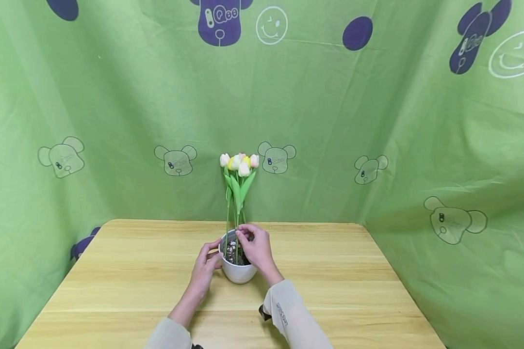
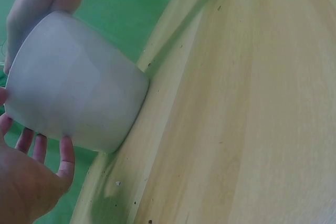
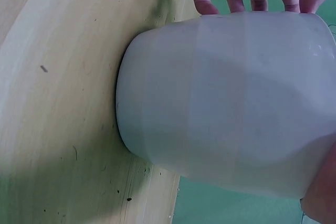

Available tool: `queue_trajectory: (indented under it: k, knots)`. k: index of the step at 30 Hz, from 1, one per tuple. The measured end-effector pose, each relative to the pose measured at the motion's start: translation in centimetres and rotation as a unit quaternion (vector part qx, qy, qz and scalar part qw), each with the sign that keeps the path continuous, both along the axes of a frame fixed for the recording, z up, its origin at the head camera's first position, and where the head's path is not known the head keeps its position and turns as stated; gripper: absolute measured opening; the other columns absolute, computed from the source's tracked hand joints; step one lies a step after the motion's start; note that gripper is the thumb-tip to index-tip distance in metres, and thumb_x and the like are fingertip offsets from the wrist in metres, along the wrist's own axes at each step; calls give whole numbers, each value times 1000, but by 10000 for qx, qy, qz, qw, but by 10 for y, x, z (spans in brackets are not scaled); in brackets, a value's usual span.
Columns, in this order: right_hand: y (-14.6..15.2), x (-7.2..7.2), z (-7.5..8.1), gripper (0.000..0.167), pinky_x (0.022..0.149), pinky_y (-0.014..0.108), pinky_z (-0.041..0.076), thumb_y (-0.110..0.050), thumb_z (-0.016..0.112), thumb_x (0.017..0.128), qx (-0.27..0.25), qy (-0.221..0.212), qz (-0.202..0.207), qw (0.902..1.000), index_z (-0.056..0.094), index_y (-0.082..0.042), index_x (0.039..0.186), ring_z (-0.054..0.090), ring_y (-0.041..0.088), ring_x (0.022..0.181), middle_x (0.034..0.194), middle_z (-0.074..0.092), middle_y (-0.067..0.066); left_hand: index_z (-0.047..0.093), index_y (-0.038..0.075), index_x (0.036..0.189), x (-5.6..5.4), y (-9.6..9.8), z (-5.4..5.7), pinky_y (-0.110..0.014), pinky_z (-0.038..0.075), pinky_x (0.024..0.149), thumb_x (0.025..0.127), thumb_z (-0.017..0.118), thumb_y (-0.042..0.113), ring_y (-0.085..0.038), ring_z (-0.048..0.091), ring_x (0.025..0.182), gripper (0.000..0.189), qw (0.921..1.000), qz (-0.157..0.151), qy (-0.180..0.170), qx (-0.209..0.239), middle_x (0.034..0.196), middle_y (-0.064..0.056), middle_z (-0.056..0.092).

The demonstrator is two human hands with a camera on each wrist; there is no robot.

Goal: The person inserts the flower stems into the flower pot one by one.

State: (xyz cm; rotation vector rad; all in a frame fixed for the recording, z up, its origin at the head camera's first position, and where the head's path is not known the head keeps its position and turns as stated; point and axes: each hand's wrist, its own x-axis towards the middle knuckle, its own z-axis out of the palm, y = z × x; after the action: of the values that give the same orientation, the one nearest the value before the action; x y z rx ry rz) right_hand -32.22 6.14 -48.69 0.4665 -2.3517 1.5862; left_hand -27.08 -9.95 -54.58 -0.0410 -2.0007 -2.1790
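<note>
A white flower pot (image 1: pixel 239 275) with dark soil (image 1: pixel 232 252) stands upright on the table. Artificial tulips (image 1: pixel 243 168) in white, pink and yellow rise from it on green stems with broad leaves. My left hand (image 1: pixel 206 266) holds the pot at its left side; in the left wrist view its fingertips (image 2: pixel 66 150) press against the pot wall. Over the right part of the rim, my right hand (image 1: pixel 257 248) pinches a tulip stem (image 1: pixel 237 254) between thumb and forefinger, just above the soil. The pot wall (image 3: pixel 215 93) hides the soil and stems in both wrist views.
The light wooden table (image 1: pixel 332 271) extends to both sides of the pot. Small dark crumbs (image 3: pixel 129 199) lie on it near the pot's base. A green curtain (image 1: pixel 314 106) with bear and smiley prints hangs behind and on both sides.
</note>
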Motion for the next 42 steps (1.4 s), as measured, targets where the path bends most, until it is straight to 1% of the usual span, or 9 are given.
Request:
queue_trajectory:
  k: [8,14,18,23,28,31,37,42]
  knots:
    - [-1,0,-1,16,66,20,61,-8,73,95,10,-90,56,9999,74,0,109,66,14,78,94,75,13,56,4,142,2,0,1,-39,60,86,101,61,12,-33,60,118,42,10000,17,13,-44,148,-19,53]
    - [0,0,1,17,68,19,60,-9,75,93,162,-77,-23,9998,75,0,108,66,13,78,93,75,12,57,6,141,1,-1,1,-42,59,89,101,62,13,-35,60,119,41,10000,-6,3,-4,147,-17,55]
    - [2,0,4,22,70,19,60,-9,75,93,226,-132,-62,9996,74,1,112,67,15,80,95,76,12,57,6,141,0,0,1,-46,59,90,101,62,12,-35,60,119,41,10000,-2,0,1,146,-18,56]
    - [3,1,7,26,71,20,61,-11,76,93,225,-183,-41,9996,72,1,116,69,18,82,98,77,13,58,5,140,0,0,0,-44,60,89,100,61,11,-31,61,116,40,10000,13,30,-30,146,-19,56]
    - [4,4,9,28,66,25,64,-7,74,93,-130,-341,84,9993,71,3,119,70,20,79,99,75,17,58,5,140,-1,-1,-1,-42,59,88,100,61,10,-27,61,114,41,10000,14,9,-53,145,-19,55]
    - [4,5,8,28,64,26,64,-5,74,93,-250,-354,177,9989,71,3,120,71,21,77,99,75,19,58,5,140,-2,-1,-2,-42,59,88,100,62,11,-27,61,114,41,10000,11,-2,-53,145,-19,55]
    - [4,5,6,29,64,25,64,-7,73,94,-143,-282,301,9990,71,4,121,71,20,77,99,75,20,57,6,141,-1,-1,-1,-44,59,89,100,62,12,-27,61,114,42,10000,-1,7,-28,146,-18,56]
    - [2,4,8,27,64,27,64,-6,73,94,8,-389,265,9989,72,4,119,71,20,76,99,75,19,57,6,142,0,-2,0,-46,59,90,101,61,12,-29,61,115,41,10000,-7,11,-28,146,-19,55]
